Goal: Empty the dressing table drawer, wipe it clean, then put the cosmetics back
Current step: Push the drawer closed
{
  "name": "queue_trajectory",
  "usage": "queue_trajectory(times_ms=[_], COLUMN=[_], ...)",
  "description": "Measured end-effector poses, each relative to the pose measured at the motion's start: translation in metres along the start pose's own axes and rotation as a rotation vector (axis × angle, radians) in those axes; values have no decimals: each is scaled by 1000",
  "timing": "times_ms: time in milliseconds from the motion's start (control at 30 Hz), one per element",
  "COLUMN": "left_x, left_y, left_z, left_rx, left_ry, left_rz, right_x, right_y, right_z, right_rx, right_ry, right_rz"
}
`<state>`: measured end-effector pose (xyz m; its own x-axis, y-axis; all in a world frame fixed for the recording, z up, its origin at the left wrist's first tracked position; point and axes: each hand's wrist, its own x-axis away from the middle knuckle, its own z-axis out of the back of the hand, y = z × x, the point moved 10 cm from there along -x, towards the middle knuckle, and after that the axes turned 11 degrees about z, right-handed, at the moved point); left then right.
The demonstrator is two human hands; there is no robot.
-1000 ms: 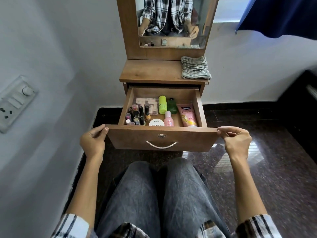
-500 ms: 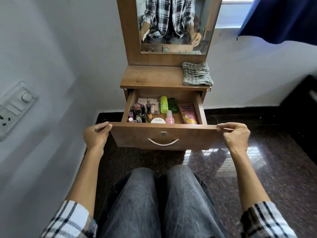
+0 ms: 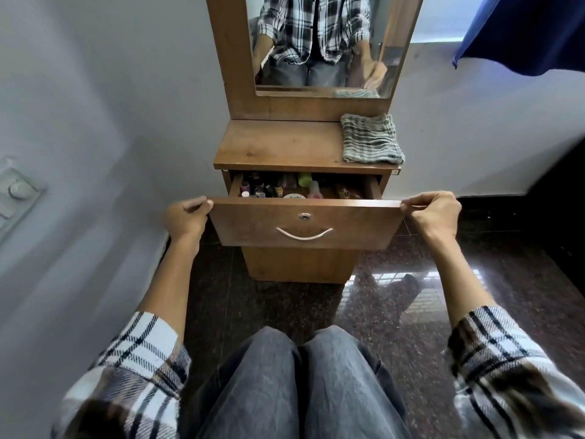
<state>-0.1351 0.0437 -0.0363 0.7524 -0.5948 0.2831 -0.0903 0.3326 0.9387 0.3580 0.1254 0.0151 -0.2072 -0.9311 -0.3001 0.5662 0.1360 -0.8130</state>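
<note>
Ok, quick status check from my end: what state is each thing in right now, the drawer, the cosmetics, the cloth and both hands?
Wooden dressing table drawer: partly open, cosmetics inside.
Cosmetic bottles and tubes: in the drawer, not yet taken out.
Folded green striped cloth: lying unused on the tabletop, right side.
Left hand: pinches the drawer front's left top corner.
Right hand: pinches the drawer front's right top corner.

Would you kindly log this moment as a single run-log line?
stage: emptying not begun | left hand: grips drawer front corner | right hand: pinches other corner | cosmetics: inside | cloth: on top
</note>
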Motion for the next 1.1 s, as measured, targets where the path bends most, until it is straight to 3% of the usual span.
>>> queue_trajectory(times_ms=[367,667,1100], left_x=[-34,-54,-72], left_y=[27,28,31], left_z=[-39,-54,-63], left_rx=[-25,44,31], left_ry=[-35,-32,-34], left_rz=[-94,-140,-233], right_x=[-48,-60,-79], right_y=[16,43,49], right_z=[-24,-43,-52], right_rx=[-80,-492,-471], right_ry=[99,198,186], right_rz=[40,-3,11])
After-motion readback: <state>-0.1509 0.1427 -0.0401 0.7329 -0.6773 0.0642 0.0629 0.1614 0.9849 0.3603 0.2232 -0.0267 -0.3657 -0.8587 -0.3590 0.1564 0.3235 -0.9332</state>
